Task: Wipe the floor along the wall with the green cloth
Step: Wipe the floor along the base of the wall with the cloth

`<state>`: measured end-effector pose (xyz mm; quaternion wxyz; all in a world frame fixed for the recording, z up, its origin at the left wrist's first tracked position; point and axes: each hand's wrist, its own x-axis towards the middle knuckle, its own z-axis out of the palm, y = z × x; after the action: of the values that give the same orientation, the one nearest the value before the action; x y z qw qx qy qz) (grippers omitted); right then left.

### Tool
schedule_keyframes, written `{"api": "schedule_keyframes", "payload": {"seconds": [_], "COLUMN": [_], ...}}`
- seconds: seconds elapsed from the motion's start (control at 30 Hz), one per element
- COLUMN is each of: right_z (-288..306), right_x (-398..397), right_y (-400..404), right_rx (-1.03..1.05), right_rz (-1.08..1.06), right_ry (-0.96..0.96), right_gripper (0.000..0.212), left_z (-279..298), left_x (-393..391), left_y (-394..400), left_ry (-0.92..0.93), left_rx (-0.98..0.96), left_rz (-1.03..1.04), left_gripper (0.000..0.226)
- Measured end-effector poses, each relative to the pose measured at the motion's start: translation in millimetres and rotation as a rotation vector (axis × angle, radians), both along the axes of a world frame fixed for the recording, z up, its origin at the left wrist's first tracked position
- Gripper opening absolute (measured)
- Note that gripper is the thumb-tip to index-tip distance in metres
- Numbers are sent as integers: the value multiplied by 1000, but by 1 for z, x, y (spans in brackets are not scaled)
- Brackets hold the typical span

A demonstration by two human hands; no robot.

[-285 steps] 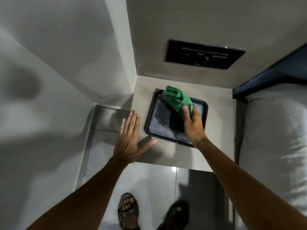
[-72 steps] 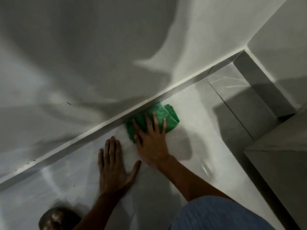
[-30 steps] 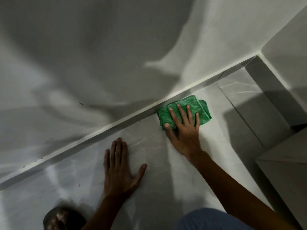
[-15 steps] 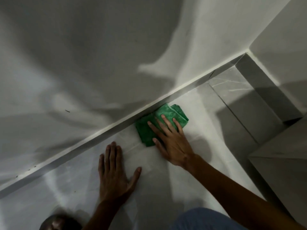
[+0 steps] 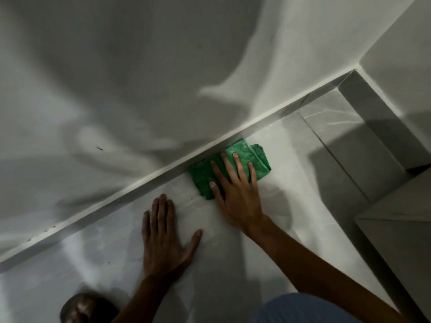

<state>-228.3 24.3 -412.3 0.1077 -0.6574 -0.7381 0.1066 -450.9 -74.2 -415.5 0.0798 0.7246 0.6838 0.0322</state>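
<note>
The folded green cloth (image 5: 245, 156) lies flat on the pale glossy floor tiles (image 5: 233, 264), its far edge against the white skirting (image 5: 130, 194) at the foot of the wall. My right hand (image 5: 235, 190) presses down on the cloth with fingers spread, covering its near half. My left hand (image 5: 164, 238) rests flat on the bare floor to the left of the cloth, fingers spread, holding nothing.
A grey bedside cabinet (image 5: 396, 241) stands at the right, with a darker tile (image 5: 345, 136) in the corner beside it. My foot in a sandal (image 5: 86, 307) shows at the bottom left, my blue-clad knee (image 5: 300, 308) at the bottom.
My right hand slid the cloth left along the skirting and now pushes it slightly right again. My left hand has stayed planted on the floor.
</note>
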Motion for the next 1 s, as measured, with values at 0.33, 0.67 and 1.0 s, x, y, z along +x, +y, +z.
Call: {"api": "schedule_keyframes", "payload": {"seconds": [0.33,0.67,1.0], "right_z": [7,-8,-10], "right_x": [-33,15,-13], "right_y": [6,9,0], "right_rx": [-37,121,62], "right_rz": [-209,-115,-58], "right_ry": [81,31,182], "right_gripper": [66,52,51], "left_z": [-1,-4,-7], "left_x": [-1,-11,-15], "left_y": [1,-3,-4], "left_ry": [-10,-25,-172], "left_rx": [-3,-6,20], "left_rz": [-8,-53,-65], "left_gripper": [112,111,104]}}
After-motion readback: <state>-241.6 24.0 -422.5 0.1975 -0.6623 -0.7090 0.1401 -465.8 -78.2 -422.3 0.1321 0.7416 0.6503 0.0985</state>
